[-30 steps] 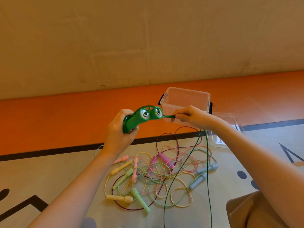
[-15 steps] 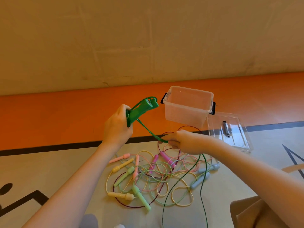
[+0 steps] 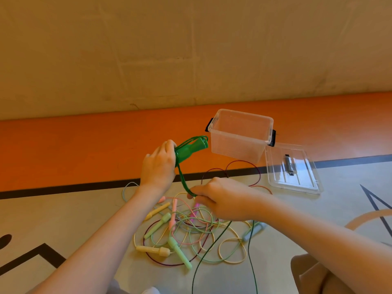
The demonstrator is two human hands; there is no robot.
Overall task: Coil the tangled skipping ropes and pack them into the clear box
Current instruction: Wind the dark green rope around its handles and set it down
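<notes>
Right hand (image 3: 220, 198) has dropped below the left hand (image 3: 158, 166), pinching green cord (image 3: 183, 181) wound lengthwise over gripped green handles (image 3: 188, 150); clear box (image 3: 239, 149) awaits.

Beige wall (image 3: 191, 49) fills the upper half of the frame, scuffed and streaked. Below it an orange floor band (image 3: 74, 149) runs across mid-frame, edged by a black line (image 3: 63, 188). Lower half is beige floor (image 3: 297, 209) with dark painted markings (image 3: 31, 255) at lower left and a dark triangle outline at right edge. Brown fabric (image 3: 307, 274) in the lower right corner, can't tell what.
</notes>
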